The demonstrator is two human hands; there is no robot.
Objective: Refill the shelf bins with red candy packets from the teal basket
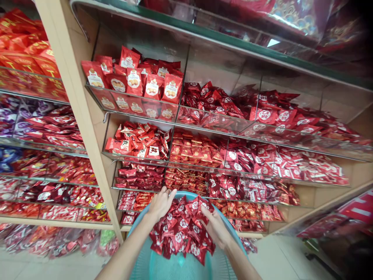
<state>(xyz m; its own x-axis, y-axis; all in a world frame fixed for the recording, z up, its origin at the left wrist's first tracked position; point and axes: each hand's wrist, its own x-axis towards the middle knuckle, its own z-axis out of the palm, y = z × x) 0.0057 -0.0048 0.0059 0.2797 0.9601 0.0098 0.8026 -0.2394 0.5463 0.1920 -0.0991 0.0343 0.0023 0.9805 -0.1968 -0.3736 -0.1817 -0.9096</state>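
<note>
A turquoise plastic basket (140,252) is in front of me, low against the shelves. Heaped against its far side are many small dark red snack packets (182,223) with white round labels, while part of its floor shows bare. My left hand (160,204) is at the far left rim of the basket, fingers curled over it and thumb pointing right. At the right side of the heap, my right hand (215,225) presses its thumb onto packets. Its other fingers are partly hidden by the packets and the hand itself.
Tiered glass-fronted shelves (210,120) full of red packets rise ahead. A wooden upright (78,116) divides them from another shelf unit at left. Bagged goods (67,241) lie on the tiled floor (285,256) below. A glass shelf edge (204,33) juts out above.
</note>
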